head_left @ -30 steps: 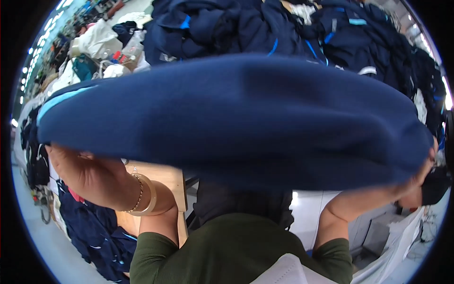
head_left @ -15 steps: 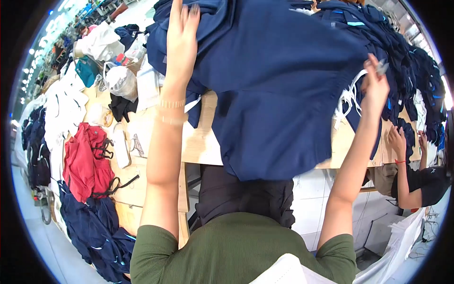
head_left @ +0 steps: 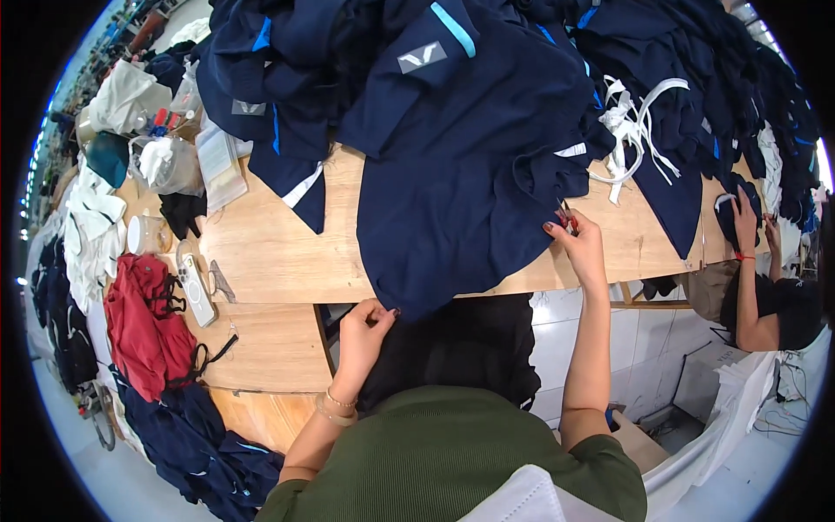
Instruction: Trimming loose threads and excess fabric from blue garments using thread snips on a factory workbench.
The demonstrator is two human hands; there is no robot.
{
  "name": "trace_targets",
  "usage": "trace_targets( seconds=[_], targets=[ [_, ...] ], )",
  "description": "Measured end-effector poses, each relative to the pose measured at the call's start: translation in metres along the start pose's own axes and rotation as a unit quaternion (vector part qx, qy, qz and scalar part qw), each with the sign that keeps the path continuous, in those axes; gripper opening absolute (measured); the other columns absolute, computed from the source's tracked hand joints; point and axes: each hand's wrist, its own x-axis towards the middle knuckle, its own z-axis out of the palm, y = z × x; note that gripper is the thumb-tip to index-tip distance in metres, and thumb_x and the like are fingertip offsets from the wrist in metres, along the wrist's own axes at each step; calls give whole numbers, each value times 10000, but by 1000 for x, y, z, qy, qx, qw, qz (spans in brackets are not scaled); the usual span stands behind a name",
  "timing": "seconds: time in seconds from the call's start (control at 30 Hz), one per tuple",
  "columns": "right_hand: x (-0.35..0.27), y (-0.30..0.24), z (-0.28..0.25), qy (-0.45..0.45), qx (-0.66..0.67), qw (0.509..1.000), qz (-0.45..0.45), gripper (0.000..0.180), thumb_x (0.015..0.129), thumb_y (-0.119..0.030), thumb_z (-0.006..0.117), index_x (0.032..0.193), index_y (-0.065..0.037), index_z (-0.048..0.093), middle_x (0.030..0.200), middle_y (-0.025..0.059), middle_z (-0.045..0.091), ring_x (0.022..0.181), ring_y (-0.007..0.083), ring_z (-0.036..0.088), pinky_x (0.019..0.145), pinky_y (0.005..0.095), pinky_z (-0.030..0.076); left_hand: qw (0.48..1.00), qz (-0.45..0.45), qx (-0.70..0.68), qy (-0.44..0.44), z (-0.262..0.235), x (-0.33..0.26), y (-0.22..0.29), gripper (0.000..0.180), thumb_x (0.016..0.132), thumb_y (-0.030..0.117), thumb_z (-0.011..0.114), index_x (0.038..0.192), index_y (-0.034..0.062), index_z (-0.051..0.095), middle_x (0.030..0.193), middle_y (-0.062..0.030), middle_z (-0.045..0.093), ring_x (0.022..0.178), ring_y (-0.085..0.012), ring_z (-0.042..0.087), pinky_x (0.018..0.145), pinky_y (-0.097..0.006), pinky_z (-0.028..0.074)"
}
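Wooden worktop (head_left: 278, 252) in a garment workshop, heaped along its far side with navy clothing: a person in a green top spreads a navy garment (head_left: 461, 191) flat over the near edge. The left hand (head_left: 364, 335) pinches the garment's lower corner, which hangs just past the worktop's front edge, fingers closed on the cloth. The right hand (head_left: 581, 248) presses on the garment's right edge, its fingers closed around a small red tool (head_left: 567, 219), seemingly thread snips, though too small to say for sure. The garment appears laid out and ready for checking or trimming; no trimming can be made out, and the large pile of navy pieces (head_left: 365, 61) behind suggests much work is left. White drawstrings (head_left: 635, 122) lie tangled beside the garment. Toward the left end sit a phone (head_left: 193, 291), a red garment (head_left: 143, 326) and clear plastic bags (head_left: 165, 161). At the right end, another worker's hand (head_left: 746, 222) handles dark cloth.
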Motion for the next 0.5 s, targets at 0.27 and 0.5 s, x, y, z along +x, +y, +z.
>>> trace_targets(
  seconds=[0.27, 0.5],
  targets=[
    [-19, -32, -41, 112, 107, 980, -128, 72, 822, 29, 641, 808, 12, 573, 738, -27, 519, 670, 24, 451, 632, 161, 399, 912, 192, -243, 270, -95, 29, 53, 116, 969, 111, 481, 1066, 53, 505, 899, 15, 494, 784, -46, 435, 698, -175, 360],
    [-57, -101, -61, 182, 308, 898, -257, 131, 789, -17, 688, 859, 3, 580, 774, 47, 614, 695, 91, 580, 677, 184, 463, 934, 236, -160, 215, -192, -34, 122, 85, 942, 82, 506, 1015, 40, 493, 853, -11, 576, 736, -64, 552, 650, -190, 442]
  ],
)
